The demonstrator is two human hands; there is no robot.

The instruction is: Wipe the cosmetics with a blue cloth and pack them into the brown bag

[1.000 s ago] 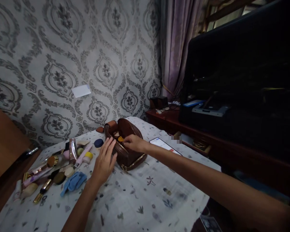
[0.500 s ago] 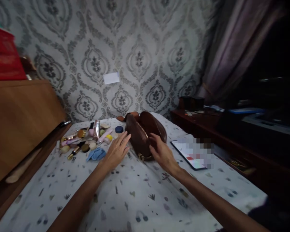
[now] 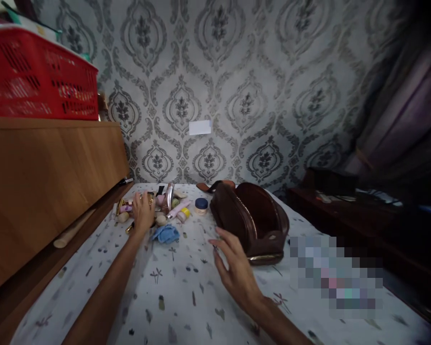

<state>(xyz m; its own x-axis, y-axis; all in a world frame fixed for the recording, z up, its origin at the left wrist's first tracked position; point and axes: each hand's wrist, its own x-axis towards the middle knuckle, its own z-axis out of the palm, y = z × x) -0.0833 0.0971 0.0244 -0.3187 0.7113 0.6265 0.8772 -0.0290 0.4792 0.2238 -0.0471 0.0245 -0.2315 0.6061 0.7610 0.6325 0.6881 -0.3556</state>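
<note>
My left hand [image 3: 143, 213] is over a pile of cosmetics, fingers stretched and apart; its fingertips hide part of the pile, and whether they touch anything is unclear. Among the cosmetics are a shiny pink tube [image 3: 169, 196], a pale pink tube [image 3: 179, 209] and a yellow-banded container [image 3: 183, 214]. A crumpled blue cloth [image 3: 166, 234] lies just right of that wrist. My right hand [image 3: 235, 268] holds nothing, fingers spread, in front of a brown leather bag [image 3: 229, 215] whose zipped top gapes. Between pile and bag stands a jar with a dark blue lid [image 3: 201, 206].
A patterned white sheet [image 3: 186, 297] covers the surface. On the left, a wooden cabinet [image 3: 53, 177] carries a red plastic basket [image 3: 42, 76]. A blurred-out flat object [image 3: 333, 273] lies right of the bag. Dark furniture [image 3: 330, 211] lines the right side.
My left hand has moved left from beside the bag to the cosmetics. My right hand has come out from the bag's opening to its front. The view has turned left.
</note>
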